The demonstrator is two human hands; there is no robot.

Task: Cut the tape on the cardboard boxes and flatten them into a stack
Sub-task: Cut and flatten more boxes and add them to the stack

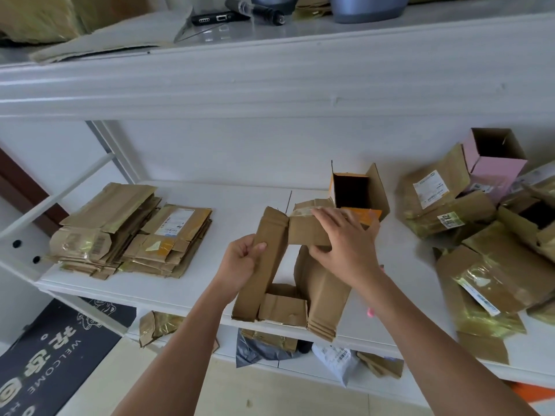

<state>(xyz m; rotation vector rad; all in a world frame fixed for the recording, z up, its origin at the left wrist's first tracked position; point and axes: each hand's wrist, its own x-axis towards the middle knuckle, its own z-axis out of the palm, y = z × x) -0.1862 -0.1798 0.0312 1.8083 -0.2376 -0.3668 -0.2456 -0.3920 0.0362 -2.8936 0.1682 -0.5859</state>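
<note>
Where the two forearms reach in from the bottom of the view, they meet over a brown cardboard box [318, 292] that is opened out and stands half collapsed at the front edge of the white shelf [210, 274]. The left hand [240, 265] grips one long side panel of that box, thumb on the outer face and fingers curled round its edge, so the panel runs up and away from the hand toward a taped top flap. The right hand [342, 238] lies on that top flap, fingers spread over its upper face and thumb hooked beneath its near edge, holding it; the rest of the box hangs below and between both hands, its lower flaps touching the shelf. A small pink object [370, 312] peeks out beside the right forearm, too hidden to tell what it is. Left of the hands, well apart, sits a stack of flattened boxes [132, 238] in two neighbouring piles. Just behind the right hand an orange box [354, 193] stands upright with its top open. To the right lies a heap of unflattened boxes [480, 235] with shiny tape and labels, a pink box [492, 163] standing open at its back. On the upper shelf [270, 82] rest a dark phone [219, 18], grey bowls [366, 7] and more cardboard.
</note>
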